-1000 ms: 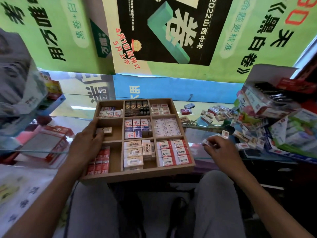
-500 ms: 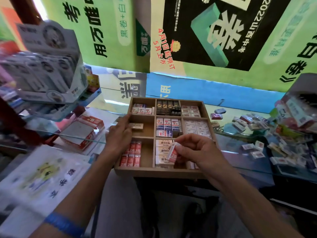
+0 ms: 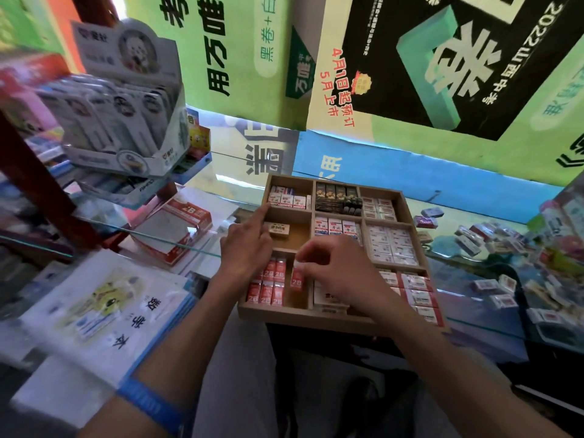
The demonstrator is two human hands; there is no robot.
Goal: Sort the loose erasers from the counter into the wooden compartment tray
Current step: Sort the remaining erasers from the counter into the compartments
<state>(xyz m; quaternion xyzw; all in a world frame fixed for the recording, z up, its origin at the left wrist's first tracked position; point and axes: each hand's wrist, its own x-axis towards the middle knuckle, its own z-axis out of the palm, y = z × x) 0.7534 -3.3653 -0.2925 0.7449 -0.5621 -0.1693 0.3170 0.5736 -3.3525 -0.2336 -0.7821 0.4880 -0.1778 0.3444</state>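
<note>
The wooden compartment tray (image 3: pixel 303 314) sits on the glass counter with boxed erasers in its nine sections. My right hand (image 3: pixel 335 267) pinches a red 2B eraser (image 3: pixel 297 278) over the near-left compartment, beside several matching red 2B erasers (image 3: pixel 268 286). My left hand (image 3: pixel 245 248) rests on the tray's left side, its fingers straight and reaching to the upper-left divider. A single beige eraser (image 3: pixel 278 229) lies in the middle-left compartment. Loose erasers (image 3: pixel 493 241) are scattered on the counter to the right.
A display box of packaged goods (image 3: pixel 126 115) stands on a shelf at the left. A red and white carton (image 3: pixel 177 229) lies left of the tray under glass. Printed booklets (image 3: pixel 104 308) lie at the near left. Posters cover the wall behind.
My right hand picked an eraser off the counter at the right and carried it left across the tray to the near-left compartment. My left hand stayed on the tray's left side.
</note>
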